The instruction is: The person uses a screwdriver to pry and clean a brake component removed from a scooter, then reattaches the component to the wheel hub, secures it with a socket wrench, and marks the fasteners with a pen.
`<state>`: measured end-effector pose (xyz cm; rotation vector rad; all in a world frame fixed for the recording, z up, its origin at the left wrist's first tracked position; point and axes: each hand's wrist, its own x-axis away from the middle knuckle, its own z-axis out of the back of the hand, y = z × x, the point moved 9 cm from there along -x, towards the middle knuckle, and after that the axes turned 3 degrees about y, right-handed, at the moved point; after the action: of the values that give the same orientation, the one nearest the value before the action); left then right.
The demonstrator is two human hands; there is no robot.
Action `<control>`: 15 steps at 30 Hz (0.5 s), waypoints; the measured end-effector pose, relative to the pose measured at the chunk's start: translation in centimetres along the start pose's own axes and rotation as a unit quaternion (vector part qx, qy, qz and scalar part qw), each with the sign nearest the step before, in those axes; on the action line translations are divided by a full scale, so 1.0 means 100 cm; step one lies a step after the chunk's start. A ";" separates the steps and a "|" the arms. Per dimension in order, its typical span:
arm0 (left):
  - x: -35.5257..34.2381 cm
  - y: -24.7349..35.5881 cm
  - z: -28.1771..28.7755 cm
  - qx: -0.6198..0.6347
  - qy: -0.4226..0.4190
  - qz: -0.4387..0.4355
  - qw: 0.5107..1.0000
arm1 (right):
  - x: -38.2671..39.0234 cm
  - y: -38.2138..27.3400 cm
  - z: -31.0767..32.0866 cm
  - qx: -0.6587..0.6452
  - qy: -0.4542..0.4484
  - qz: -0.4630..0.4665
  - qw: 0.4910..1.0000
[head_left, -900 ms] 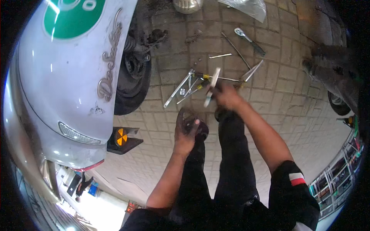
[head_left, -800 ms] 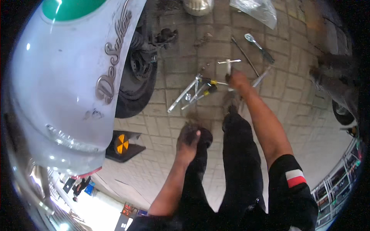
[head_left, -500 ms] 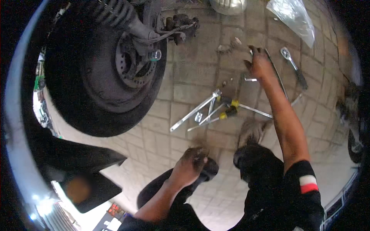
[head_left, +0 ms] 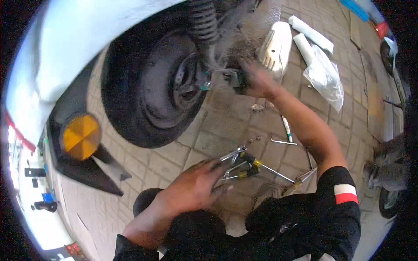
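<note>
My right hand (head_left: 257, 78), smeared by motion, reaches to the dark brake-part assembly (head_left: 230, 78) beside the scooter's wheel (head_left: 122, 87) and shock absorber (head_left: 204, 21); whatever its fingers grip is unclear. My left hand (head_left: 196, 185) is open and blurred, fingers apart over a pile of metal tools. Among them lie yellow-black screwdrivers (head_left: 250, 172) and a silver wrench (head_left: 233, 153). A pale stick-like tool with a green band (head_left: 286, 129) and a small bent rod (head_left: 283, 142) lie on the paving below my right forearm.
The white body panel (head_left: 69, 39) overhangs at upper left, above a loose black part with an orange reflector (head_left: 80, 137). A silver cover (head_left: 277, 48), white wrapped rolls (head_left: 311, 32) and a plastic bag (head_left: 326, 82) lie at upper right. Another vehicle's wheel (head_left: 387, 202) stands at far right.
I have moved lower and closer to the wheel. My right hand let go of the pale tool onto the paving and moved to the brake parts; my left hand moved forward to the tools.
</note>
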<state>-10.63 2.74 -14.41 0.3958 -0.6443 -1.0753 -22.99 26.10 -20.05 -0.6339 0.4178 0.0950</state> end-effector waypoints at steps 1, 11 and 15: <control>-0.002 -0.001 0.004 0.033 0.006 0.023 0.999 | 0.001 0.000 0.009 0.002 -0.003 0.010 1.000; -0.004 -0.086 -0.001 0.168 0.073 0.135 0.974 | 0.025 -0.076 0.051 -0.004 -0.150 -0.046 0.988; -0.065 -0.141 -0.026 0.656 0.089 0.208 0.720 | 0.046 -0.067 -0.019 -0.359 -0.136 -0.196 0.902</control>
<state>-20.57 2.44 -26.61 1.4826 -1.1947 0.0419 -17.99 19.40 -19.57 -1.4055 -0.0429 -0.0544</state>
